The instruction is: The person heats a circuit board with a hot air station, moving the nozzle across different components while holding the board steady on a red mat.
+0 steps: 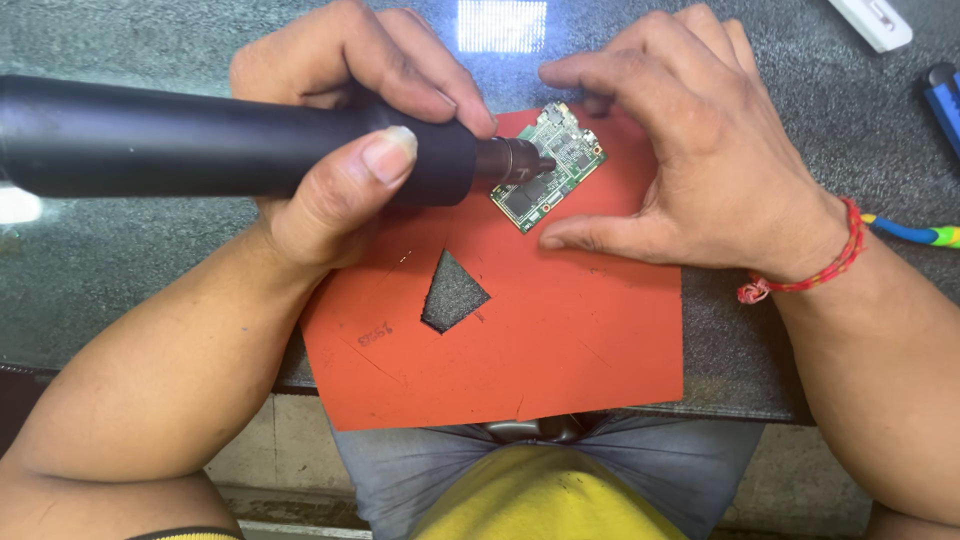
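Head view shows two hands, one black tool, one circuit board and one red mat. From the left, the left hand wraps its fingers around the black cylindrical tool, thumb pressed on the near side; the tool's narrow metal nozzle points toward three o'clock and meets the board. The small green circuit board lies tilted on the red mat, at the mat's twelve o'clock edge, carrying dark chips and silvery parts. The right hand curls narrowly around the board, thumb tip at its six o'clock, forefinger at twelve. The mat has one triangular hole. A red thread bracelet circles the right wrist.
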